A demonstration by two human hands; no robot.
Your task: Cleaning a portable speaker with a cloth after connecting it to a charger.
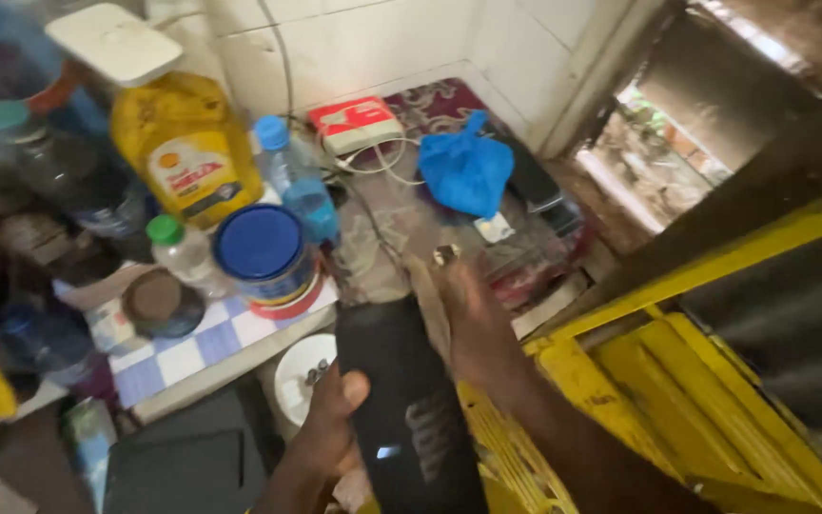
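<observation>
A cluttered shelf (240, 338) in a tiled corner; the left hand (330, 428) wraps the black cylinder (411, 409), the right hand (473, 324) pressed flat alongside. It could slip and topple the blue-lidded tin (264, 252)

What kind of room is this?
Probably a small home kitchen corner: a yellow oil jug, water bottles and a blue-lidded tin crowd a tiled shelf.

Dim, motion-blurred view; daylight enters from upper right.
</observation>
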